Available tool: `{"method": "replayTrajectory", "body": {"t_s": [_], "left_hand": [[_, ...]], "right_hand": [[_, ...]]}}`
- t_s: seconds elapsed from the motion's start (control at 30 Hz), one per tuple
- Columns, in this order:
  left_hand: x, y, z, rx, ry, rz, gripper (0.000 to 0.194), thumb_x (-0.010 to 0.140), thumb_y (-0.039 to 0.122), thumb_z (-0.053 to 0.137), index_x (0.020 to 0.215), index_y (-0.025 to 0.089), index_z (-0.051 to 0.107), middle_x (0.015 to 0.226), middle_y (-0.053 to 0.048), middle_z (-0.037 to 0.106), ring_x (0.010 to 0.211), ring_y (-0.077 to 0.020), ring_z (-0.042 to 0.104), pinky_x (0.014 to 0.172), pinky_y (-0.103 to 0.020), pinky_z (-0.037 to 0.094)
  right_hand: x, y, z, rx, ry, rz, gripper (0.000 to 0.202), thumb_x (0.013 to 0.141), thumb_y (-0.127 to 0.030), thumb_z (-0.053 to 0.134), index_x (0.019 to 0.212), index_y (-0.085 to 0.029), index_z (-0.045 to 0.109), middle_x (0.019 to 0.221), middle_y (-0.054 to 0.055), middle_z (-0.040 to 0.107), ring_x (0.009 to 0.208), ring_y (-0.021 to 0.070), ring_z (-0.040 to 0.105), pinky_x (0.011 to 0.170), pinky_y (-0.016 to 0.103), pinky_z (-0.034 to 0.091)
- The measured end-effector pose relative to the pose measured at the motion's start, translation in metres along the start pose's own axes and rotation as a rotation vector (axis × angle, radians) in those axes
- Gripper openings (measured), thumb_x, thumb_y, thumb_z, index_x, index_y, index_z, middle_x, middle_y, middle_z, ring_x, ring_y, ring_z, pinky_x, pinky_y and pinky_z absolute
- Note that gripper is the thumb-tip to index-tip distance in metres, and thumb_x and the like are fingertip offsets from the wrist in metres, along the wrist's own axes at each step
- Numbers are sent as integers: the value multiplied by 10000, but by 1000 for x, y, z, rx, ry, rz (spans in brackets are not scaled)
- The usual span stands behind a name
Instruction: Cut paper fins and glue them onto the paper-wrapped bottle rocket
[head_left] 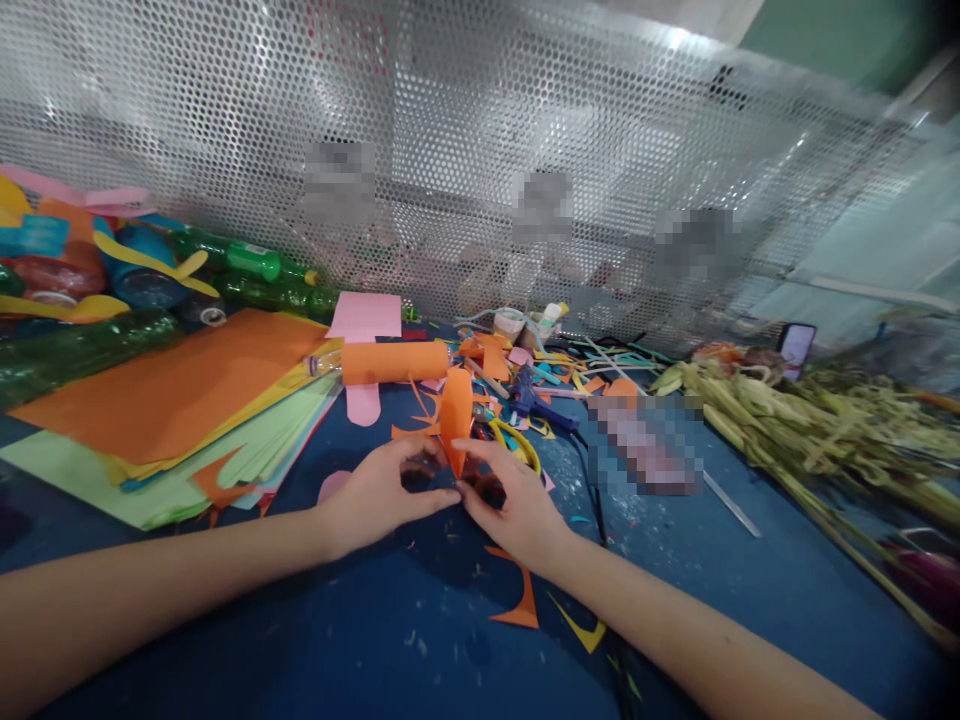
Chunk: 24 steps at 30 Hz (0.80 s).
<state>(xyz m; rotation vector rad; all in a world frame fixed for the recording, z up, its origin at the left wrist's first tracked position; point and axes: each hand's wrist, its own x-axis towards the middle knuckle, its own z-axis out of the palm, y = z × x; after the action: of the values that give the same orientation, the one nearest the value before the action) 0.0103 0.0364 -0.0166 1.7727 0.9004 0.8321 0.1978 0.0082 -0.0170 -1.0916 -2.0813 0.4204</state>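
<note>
Between my hands an orange paper piece (457, 410) stands upright, curved, its narrow lower end pinched by the fingertips. My left hand (386, 490) reaches it from the left, fingers bent, thumb stretched toward the tip. On the right side my right hand (514, 500) has its thumb and fingers closed on the same piece. Just behind lies a plastic bottle (394, 362) wrapped in orange paper, on its side. Yellow-handled scissors (517, 445) and a blue glue gun (544, 405) rest behind my right hand.
Stacked coloured paper sheets (187, 390) lie at left, beside green bottles (247, 262). Paper scraps (517, 590) are scattered on the blue table (360, 640). A black cord (596, 490) runs toward the front. Dried husks (795, 440) and a phone (796, 350) are at right, perforated metal (450, 130) behind.
</note>
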Motion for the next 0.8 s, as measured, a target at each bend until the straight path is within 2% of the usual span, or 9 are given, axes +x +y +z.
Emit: {"method": "replayTrajectory", "body": {"t_s": [0.1, 0.2, 0.33, 0.43, 0.57, 0.8], "left_hand": [[1, 2, -1, -63, -16, -13, 422, 708, 319, 688, 1087, 183, 559, 1100, -54, 630, 1010, -195, 597, 920, -343, 463], [3, 4, -3, -97, -26, -35, 338, 774, 303, 615, 1080, 167, 571, 1106, -62, 642, 1034, -200, 594, 935, -346, 454], [6, 5, -6, -125, -28, -37, 256, 820, 277, 546, 1040, 154, 593, 1093, -65, 652, 1026, -198, 600, 944, -345, 447], [6, 5, -6, -165, -28, -68, 249, 810, 259, 554, 1033, 156, 591, 1019, -57, 678, 951, -192, 631, 912, -353, 469], [6, 6, -6, -208, -31, -62, 205, 807, 250, 554, 972, 144, 612, 895, -53, 693, 849, -184, 650, 819, -342, 511], [6, 4, -6, -202, -72, -107, 238, 798, 288, 573, 983, 157, 648, 955, -59, 702, 878, -193, 654, 841, -363, 505]], "right_hand": [[-2, 0, 1, 51, -14, -4, 469, 807, -120, 516, 1244, -255, 412, 1067, 58, 607, 925, 181, 596, 741, 325, 533], [-1, -1, 2, 137, 2, 13, 421, 815, -111, 500, 1201, -261, 428, 1033, 44, 608, 857, 155, 603, 670, 278, 540], [4, 1, 2, 211, 163, 103, 300, 834, -171, 529, 1118, -243, 463, 989, 47, 565, 845, 157, 582, 662, 274, 535], [8, 6, 1, 223, 232, 181, 328, 816, -251, 592, 1119, -222, 470, 1018, 70, 538, 890, 183, 559, 690, 303, 533], [9, 9, 1, 314, 189, 208, 252, 828, -251, 583, 1051, -222, 471, 935, 44, 565, 795, 159, 576, 711, 310, 529], [8, 8, 1, 298, 145, 200, 100, 826, -248, 579, 884, -225, 500, 798, 12, 585, 721, 155, 593, 689, 307, 521]]}}
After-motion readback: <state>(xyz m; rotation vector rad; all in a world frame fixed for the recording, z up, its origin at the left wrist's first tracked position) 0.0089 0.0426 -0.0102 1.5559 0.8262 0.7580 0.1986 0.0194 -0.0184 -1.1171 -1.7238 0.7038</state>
